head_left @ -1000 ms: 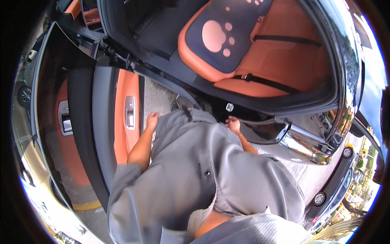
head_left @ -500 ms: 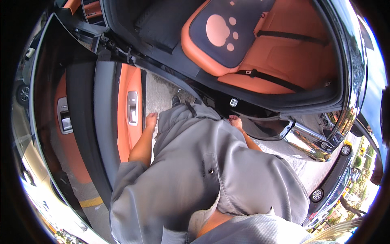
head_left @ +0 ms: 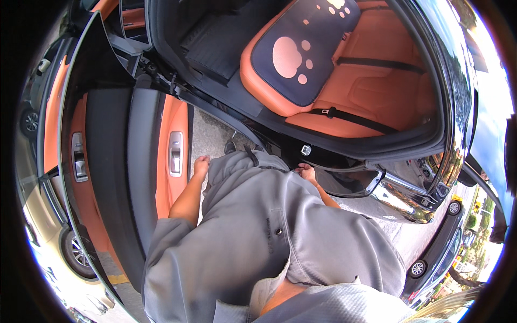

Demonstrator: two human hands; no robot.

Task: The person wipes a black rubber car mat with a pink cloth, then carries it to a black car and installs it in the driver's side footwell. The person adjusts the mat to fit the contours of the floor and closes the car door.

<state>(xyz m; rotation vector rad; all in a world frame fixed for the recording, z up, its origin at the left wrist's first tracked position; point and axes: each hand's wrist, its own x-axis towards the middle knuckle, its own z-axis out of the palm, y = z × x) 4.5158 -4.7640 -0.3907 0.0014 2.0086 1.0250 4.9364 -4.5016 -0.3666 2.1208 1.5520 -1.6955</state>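
Observation:
My left hand (head_left: 201, 163) hangs beside my grey clothing, its fingers curled with no object showing in them. It is close to the orange inner panel of an open car door, near the silver door handle (head_left: 175, 154), and apart from it. My right hand (head_left: 306, 172) is low at my other side, by the black door sill. Its fingers are bent together toward my clothing, and whatever they may hold is too small to make out. Ahead lies the orange rear seat (head_left: 371, 89) with a dark paw-print seat cover (head_left: 269, 67).
A silver door latch striker (head_left: 306, 150) sits on the door frame. Black seat belts (head_left: 377, 64) cross the seat. A dark floor mat (head_left: 210, 40) lies in the footwell. A light-coloured car (head_left: 40, 183) stands at left beyond the door, a dark car (head_left: 436, 253) at right.
My view has shifted slightly, showing more of the paw-print cover and the car beyond the door. My right hand has dropped slightly and come closer to my body. My left hand hangs almost as before.

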